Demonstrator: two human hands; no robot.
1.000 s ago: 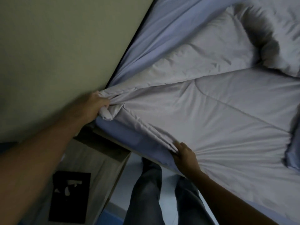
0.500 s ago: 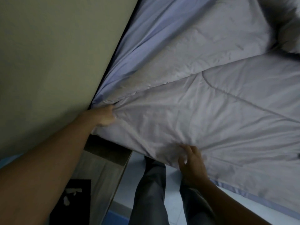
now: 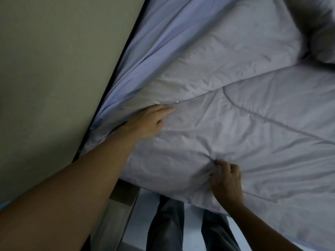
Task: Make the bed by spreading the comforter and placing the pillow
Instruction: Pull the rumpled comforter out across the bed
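Comforter (image 3: 235, 124) lies spread to the near left edge. Our left hand (image 3: 146, 122) presses it with straight fingers; our right hand (image 3: 226, 178) pinches a fold. We should tug that fold nearward while smoothing outward.

We see a plain olive-beige wall (image 3: 54, 78) filling the view from 8 to 11 o'clock, bordered by a dark slanted gap (image 3: 116, 73) that runs up toward 12. At 6 o'clock lies a pale bluish floor (image 3: 141, 220), smooth and faintly shiny. Just beside it, toward 7 o'clock, stands what may be a wooden bedside cabinet (image 3: 123, 194). The light is dim and cool.
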